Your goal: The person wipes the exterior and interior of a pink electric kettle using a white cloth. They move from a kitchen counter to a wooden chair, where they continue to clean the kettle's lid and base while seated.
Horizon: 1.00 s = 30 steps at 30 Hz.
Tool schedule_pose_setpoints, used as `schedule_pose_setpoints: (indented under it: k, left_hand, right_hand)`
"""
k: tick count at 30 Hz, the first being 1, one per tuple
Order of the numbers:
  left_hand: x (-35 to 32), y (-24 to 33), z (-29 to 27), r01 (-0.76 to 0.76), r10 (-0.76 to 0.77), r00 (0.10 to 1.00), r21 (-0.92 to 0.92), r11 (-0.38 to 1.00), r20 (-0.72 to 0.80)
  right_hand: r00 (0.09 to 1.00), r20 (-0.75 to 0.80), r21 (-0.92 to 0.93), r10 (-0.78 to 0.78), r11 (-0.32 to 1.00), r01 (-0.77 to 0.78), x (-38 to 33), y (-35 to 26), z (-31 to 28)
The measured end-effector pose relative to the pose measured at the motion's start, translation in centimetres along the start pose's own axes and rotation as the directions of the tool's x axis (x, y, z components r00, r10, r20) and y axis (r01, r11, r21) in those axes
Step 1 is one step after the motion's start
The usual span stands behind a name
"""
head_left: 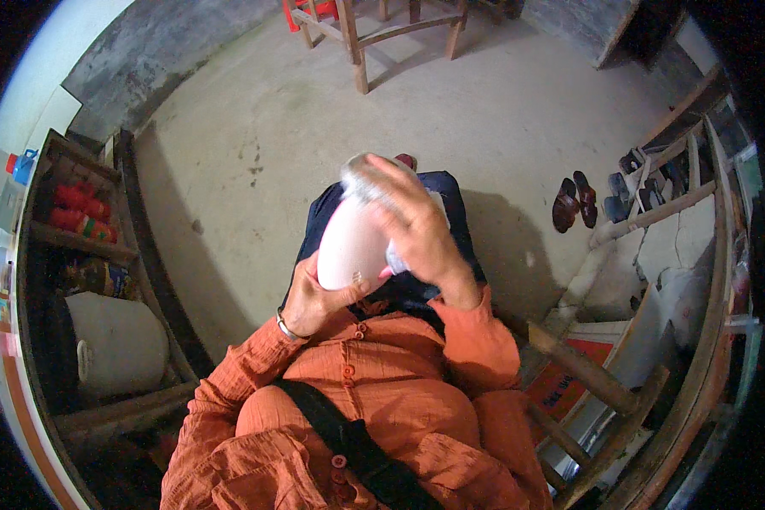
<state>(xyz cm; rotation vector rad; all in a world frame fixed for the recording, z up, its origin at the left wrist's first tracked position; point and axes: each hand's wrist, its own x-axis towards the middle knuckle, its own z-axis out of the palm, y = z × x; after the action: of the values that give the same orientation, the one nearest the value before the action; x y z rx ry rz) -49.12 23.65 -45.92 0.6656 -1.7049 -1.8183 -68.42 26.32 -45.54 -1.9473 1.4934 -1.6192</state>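
Above my lap, my left hand (310,302) grips the near end of a smooth white rounded object (347,242) with pink along its edge. It looks like a shoe, but its exact kind is hard to make out. The thumb of that hand presses on its near end. My right hand (421,225) is blurred by motion and lies across the object's far right side. Under its fingers is a pale crumpled cloth (361,180) against the far end. Part of the object is hidden behind the right hand.
Wooden shelves (81,238) at the left hold red packets (81,208) and a large white roll (117,344). A wooden table frame (357,47) stands ahead. Dark shoes (574,201) lie on the floor at right, near a wooden rack (654,217) and a wooden rail (582,365).
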Motion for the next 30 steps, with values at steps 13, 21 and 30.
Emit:
schedule_pose_setpoints:
  k: [13,21,30]
  left_hand:
    - [0.5,-2.8,-1.8,-0.296,0.364,0.923,0.377,0.878,-0.125]
    - [-0.4,-0.1,0.3,-0.120,0.120,0.993,0.051,0.991,-0.004]
    - [0.8,2.6,-0.3,0.043,-0.056,0.993,0.125,0.991,0.102]
  right_hand:
    - [0.918,0.301,-0.216,-0.257,0.919,0.329,-0.8,-4.7,3.3]
    - [0.834,0.218,0.795,0.506,0.404,-0.453,-0.7,3.1,-0.2]
    - [0.862,0.124,0.780,0.492,0.488,-0.391,-1.3,1.9,1.5]
